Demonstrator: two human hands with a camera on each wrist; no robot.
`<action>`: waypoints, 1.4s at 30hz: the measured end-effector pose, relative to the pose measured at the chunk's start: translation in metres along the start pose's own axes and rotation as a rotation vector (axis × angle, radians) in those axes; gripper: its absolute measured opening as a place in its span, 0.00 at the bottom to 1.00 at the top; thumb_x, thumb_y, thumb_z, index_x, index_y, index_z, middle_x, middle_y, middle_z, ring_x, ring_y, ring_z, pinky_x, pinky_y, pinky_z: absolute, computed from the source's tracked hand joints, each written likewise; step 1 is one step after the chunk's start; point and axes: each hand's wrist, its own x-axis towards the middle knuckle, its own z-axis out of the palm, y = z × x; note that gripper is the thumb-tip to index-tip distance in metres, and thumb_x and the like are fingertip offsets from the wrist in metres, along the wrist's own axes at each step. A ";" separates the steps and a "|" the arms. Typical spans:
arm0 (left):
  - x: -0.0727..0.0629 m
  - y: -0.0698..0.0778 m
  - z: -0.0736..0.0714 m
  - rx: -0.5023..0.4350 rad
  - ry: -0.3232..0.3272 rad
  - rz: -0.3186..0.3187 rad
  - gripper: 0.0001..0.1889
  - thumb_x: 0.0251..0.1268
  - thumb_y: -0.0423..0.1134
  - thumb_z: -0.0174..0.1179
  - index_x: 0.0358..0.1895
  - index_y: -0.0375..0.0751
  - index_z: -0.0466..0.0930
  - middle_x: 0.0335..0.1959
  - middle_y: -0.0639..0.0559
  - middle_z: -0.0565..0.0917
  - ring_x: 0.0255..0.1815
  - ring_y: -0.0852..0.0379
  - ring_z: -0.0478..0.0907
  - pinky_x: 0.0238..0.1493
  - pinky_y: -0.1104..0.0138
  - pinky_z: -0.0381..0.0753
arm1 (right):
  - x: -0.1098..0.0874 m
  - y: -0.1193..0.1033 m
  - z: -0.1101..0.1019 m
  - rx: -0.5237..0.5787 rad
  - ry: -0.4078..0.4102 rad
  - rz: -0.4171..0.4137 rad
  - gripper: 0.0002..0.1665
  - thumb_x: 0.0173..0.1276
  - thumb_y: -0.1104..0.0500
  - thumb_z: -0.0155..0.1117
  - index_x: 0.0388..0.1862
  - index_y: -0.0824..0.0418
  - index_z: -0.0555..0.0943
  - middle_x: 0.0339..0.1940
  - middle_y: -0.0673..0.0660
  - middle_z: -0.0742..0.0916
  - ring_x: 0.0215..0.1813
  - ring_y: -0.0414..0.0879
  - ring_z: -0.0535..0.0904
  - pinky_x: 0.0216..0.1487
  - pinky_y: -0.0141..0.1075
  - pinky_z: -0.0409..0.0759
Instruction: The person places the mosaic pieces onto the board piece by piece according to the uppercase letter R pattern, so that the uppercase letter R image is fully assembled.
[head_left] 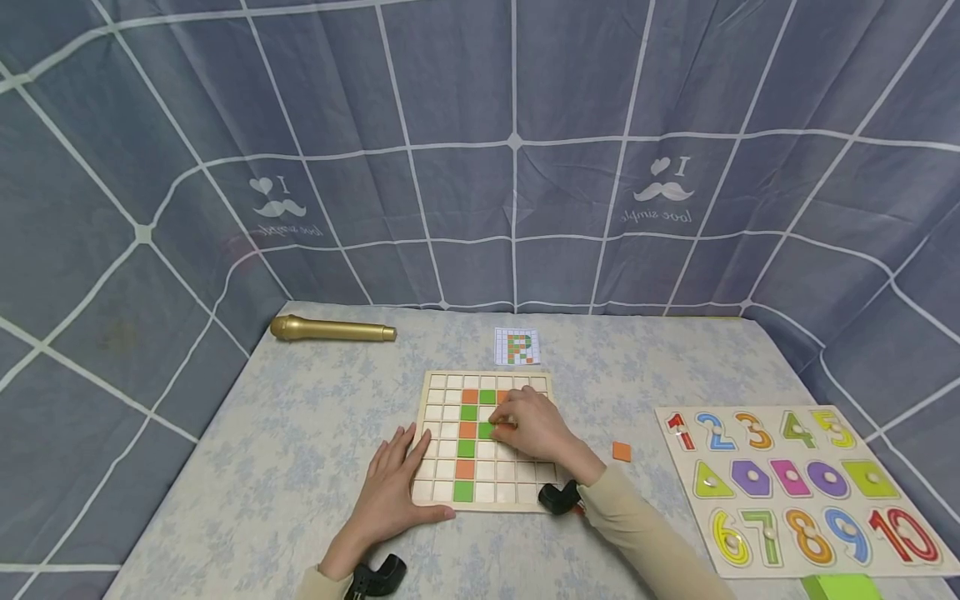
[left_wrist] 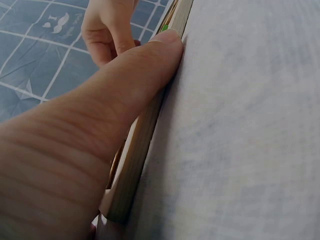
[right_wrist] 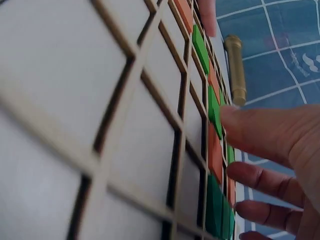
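Note:
A wooden grid board (head_left: 445, 506) with white squares lies on the table, bearing orange and green square tiles. My left hand (head_left: 396, 487) rests along its front left corner, fingers spread; the left wrist view shows the thumb (left_wrist: 145, 62) against the board's edge. Over the upper middle of the grid is my right hand (head_left: 536, 423). Its thumb (right_wrist: 255, 127) touches a green tile (right_wrist: 214, 111) that sits slightly tilted in the right wrist view, while the other fingers stand apart from that tile. The right hand hides several squares in the head view.
A small pattern card (head_left: 517, 347) lies behind the board. A gold microphone (head_left: 333, 329) is at the back left. Right of the board lies a loose orange tile (head_left: 622, 452), then a number-and-shape puzzle board (head_left: 757, 517). A bright green block (head_left: 840, 587) stands at the front right.

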 end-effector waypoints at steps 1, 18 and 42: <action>0.000 0.000 0.000 -0.003 -0.003 -0.002 0.61 0.36 0.72 0.67 0.73 0.37 0.58 0.72 0.35 0.54 0.73 0.37 0.44 0.69 0.44 0.43 | -0.001 0.002 -0.001 0.003 0.003 -0.003 0.08 0.58 0.54 0.73 0.36 0.54 0.88 0.32 0.45 0.82 0.31 0.40 0.70 0.37 0.36 0.73; 0.000 -0.002 0.002 -0.014 0.011 0.010 0.61 0.35 0.73 0.67 0.72 0.37 0.58 0.72 0.35 0.54 0.73 0.37 0.44 0.69 0.44 0.42 | -0.038 0.028 -0.036 0.027 0.268 0.082 0.13 0.55 0.56 0.75 0.39 0.58 0.88 0.35 0.48 0.85 0.39 0.47 0.78 0.36 0.40 0.78; 0.001 -0.001 0.002 -0.006 0.001 -0.003 0.62 0.35 0.73 0.67 0.72 0.37 0.58 0.72 0.35 0.54 0.73 0.38 0.43 0.69 0.45 0.42 | -0.100 0.061 -0.067 0.018 0.357 0.294 0.15 0.52 0.56 0.77 0.39 0.59 0.87 0.34 0.51 0.86 0.38 0.48 0.76 0.35 0.41 0.75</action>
